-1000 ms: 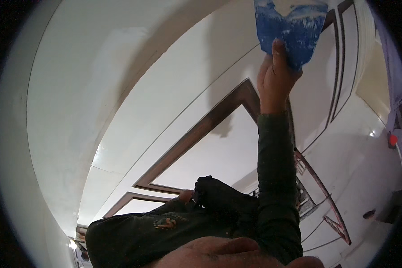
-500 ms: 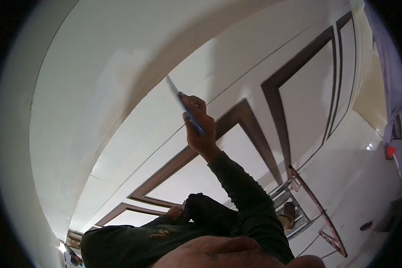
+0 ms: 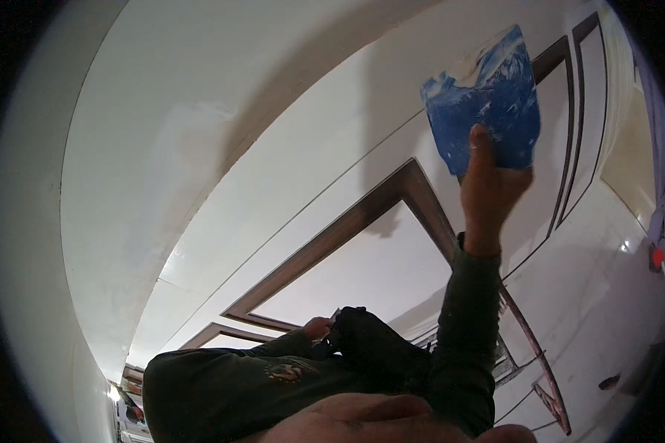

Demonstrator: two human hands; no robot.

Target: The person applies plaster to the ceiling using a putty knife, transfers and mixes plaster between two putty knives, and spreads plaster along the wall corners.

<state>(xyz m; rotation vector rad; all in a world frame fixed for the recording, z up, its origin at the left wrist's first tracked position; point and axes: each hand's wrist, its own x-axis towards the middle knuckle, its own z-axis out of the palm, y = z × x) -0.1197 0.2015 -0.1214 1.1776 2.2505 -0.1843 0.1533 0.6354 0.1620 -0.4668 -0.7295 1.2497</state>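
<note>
My right hand [image 3: 490,184] is raised at the upper right, closed on a flat blue putty spreader [image 3: 488,111]. Its thumb presses on the near face, and the fingers are mostly hidden behind. White putty smears the spreader's face and far edge. Low in the middle, my left hand [image 3: 318,327] is small and partly hidden beside my dark clothing. Its fingers look curled, but what they hold I cannot make out. Left of the spreader runs a curved ceiling edge [image 3: 251,140], with a paler patch [image 3: 192,133] on the white surface beyond it.
The white wall bears brown-framed panels [image 3: 325,255]. At the lower right a rusty metal frame [image 3: 536,340] stands above the pale floor [image 3: 591,295]. Purple cloth [image 3: 661,162] hangs at the right rim, near a red object [image 3: 657,257].
My right hand has moved right, away from the ceiling edge. The spreader has turned from edge-on to showing its broad blue face. My left hand has shifted slightly up and right.
</note>
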